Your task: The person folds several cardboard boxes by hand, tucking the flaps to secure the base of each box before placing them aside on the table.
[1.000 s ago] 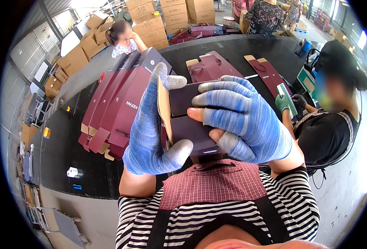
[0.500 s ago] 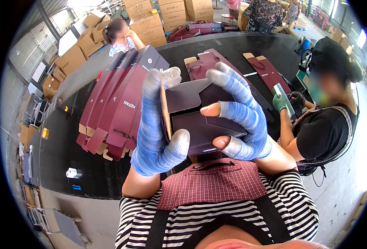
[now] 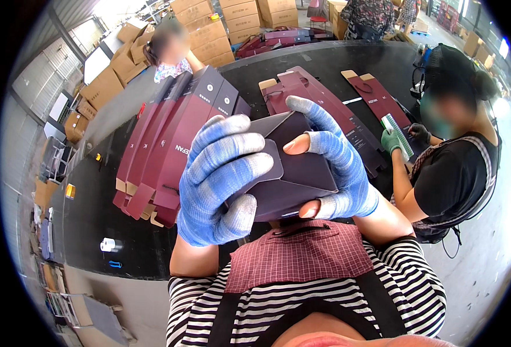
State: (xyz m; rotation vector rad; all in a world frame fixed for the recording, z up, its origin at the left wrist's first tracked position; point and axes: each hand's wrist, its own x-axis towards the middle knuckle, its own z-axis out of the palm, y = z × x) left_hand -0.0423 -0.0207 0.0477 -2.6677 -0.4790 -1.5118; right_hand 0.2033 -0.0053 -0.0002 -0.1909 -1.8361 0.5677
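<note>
A dark cardboard box (image 3: 301, 168) is held up in front of my chest, its flapped end facing me. My left hand (image 3: 223, 179), in a blue glove with pale fingertips, is closed over the box's left side, fingers bent across a rounded flap. My right hand (image 3: 339, 165), in a similar glove with some bare fingertips, grips the right side, two fingers against the end flaps. The flaps lie folded over one another. To the left, several maroon boxes with dark ends (image 3: 165, 150) lie side by side on the black table (image 3: 87, 231).
Flat maroon box blanks (image 3: 319, 110) lie across the table's far part. At the right, a co-worker (image 3: 458, 179) handles a green-white strip (image 3: 397, 136). A white roll (image 3: 109, 244) stands at the left. Another person (image 3: 171, 55) is behind the boxes, near stacked brown cartons (image 3: 212, 43).
My left hand has swung from beside the raised left flap to over the box end, and that flap is now folded down. My right hand stays on the right side.
</note>
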